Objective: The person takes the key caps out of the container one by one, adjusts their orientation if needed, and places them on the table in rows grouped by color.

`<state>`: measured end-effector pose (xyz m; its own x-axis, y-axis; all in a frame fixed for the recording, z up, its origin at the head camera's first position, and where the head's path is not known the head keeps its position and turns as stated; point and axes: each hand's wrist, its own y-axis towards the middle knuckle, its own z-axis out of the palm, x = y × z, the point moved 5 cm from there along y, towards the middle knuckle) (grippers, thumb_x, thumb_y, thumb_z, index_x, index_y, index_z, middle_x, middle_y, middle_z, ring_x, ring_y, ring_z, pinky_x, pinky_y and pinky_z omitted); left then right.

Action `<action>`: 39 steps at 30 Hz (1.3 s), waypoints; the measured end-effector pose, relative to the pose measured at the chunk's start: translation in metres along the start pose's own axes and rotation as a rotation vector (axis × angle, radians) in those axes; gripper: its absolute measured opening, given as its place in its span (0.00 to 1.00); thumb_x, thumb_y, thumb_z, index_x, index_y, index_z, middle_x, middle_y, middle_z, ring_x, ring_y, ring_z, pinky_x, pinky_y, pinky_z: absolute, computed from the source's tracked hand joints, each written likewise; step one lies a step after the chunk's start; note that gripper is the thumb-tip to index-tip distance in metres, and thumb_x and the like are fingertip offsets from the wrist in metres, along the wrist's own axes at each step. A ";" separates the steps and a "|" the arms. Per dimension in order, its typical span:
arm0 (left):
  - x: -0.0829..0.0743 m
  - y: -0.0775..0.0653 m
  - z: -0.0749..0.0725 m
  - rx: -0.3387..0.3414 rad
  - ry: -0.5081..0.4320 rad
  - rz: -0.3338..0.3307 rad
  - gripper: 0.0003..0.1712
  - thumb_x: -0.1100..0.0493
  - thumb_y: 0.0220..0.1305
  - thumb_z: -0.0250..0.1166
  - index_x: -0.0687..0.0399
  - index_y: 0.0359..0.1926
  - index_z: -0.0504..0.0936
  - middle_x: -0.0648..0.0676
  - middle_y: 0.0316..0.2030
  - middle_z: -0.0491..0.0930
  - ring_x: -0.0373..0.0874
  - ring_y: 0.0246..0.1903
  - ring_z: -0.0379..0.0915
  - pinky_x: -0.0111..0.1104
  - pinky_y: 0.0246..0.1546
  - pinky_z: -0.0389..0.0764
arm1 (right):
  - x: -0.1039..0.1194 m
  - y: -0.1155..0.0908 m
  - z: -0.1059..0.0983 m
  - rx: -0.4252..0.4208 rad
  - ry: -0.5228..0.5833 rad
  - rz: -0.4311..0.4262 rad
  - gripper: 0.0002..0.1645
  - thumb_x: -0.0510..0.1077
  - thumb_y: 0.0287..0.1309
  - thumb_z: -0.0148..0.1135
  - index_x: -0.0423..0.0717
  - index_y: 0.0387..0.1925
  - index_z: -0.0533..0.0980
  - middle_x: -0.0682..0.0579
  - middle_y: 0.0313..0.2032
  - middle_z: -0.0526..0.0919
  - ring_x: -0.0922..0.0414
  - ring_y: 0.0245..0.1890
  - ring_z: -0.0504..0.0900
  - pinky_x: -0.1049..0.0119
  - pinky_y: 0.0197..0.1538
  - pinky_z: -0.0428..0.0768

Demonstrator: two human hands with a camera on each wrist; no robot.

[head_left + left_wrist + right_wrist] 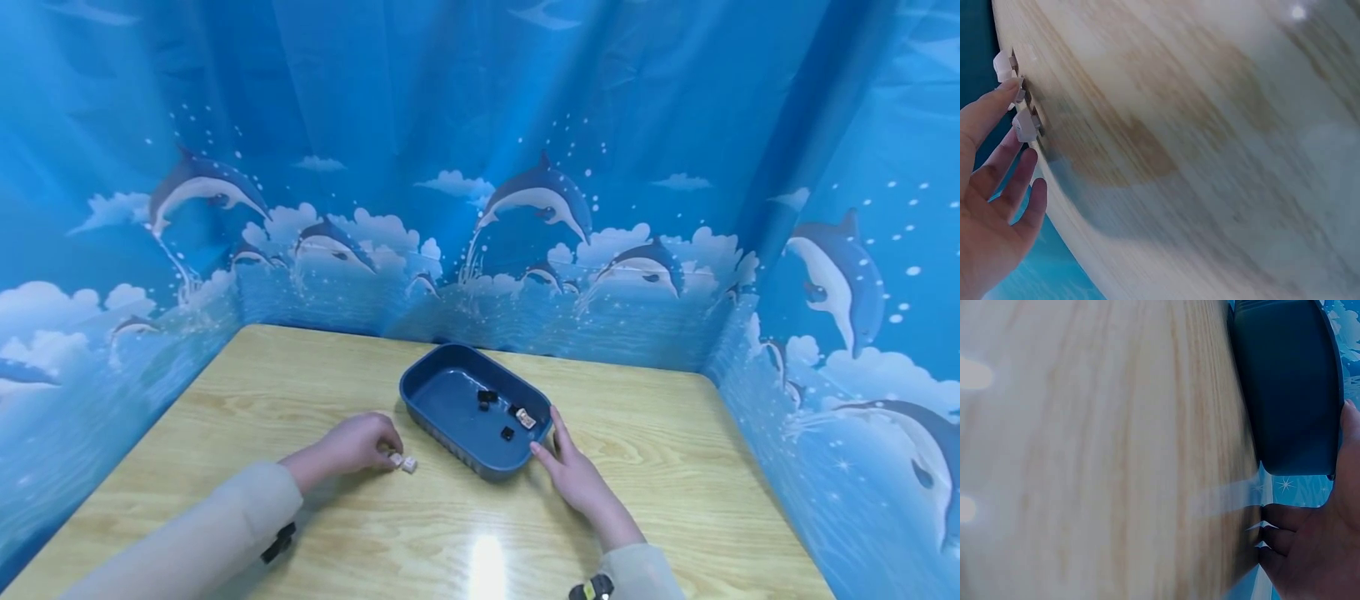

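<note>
My left hand (363,442) reaches down to the table left of a dark blue plastic basin (427,423). Its thumb and fingers pinch a small white block (396,459), and another white block (408,464) lies just beside the fingertips. From the left wrist, the thumb presses on the middle one of three small pale pieces, with one white piece (1025,125) near the fingers. My right hand (577,475) rests at the basin's right end, thumb at the rim and index finger extended along it. Its lower fingers (1285,515) reach toward the tabletop.
Inside the basin lie several small black pieces (507,433) and a white piece (526,418). The wood-grain table (315,375) is bordered at the back and sides by a blue dolphin-print curtain (420,125). Glare shows on the table's near part.
</note>
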<state>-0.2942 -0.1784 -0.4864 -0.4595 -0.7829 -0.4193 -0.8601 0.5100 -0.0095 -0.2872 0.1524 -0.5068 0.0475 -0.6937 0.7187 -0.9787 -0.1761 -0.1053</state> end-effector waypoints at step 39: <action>0.009 -0.004 0.003 -0.045 -0.014 -0.096 0.07 0.58 0.50 0.76 0.45 0.30 0.86 0.40 0.29 0.77 0.35 0.31 0.71 0.34 0.35 0.76 | 0.002 0.001 -0.003 0.010 -0.003 -0.001 0.47 0.65 0.70 0.47 0.64 0.77 0.34 0.36 0.71 0.54 0.31 0.66 0.58 0.34 0.65 0.55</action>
<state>-0.2939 -0.1865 -0.4924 -0.3715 -0.8223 -0.4311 -0.9093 0.4159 -0.0098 -0.2882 0.1528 -0.5034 0.0491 -0.6958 0.7166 -0.9766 -0.1838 -0.1115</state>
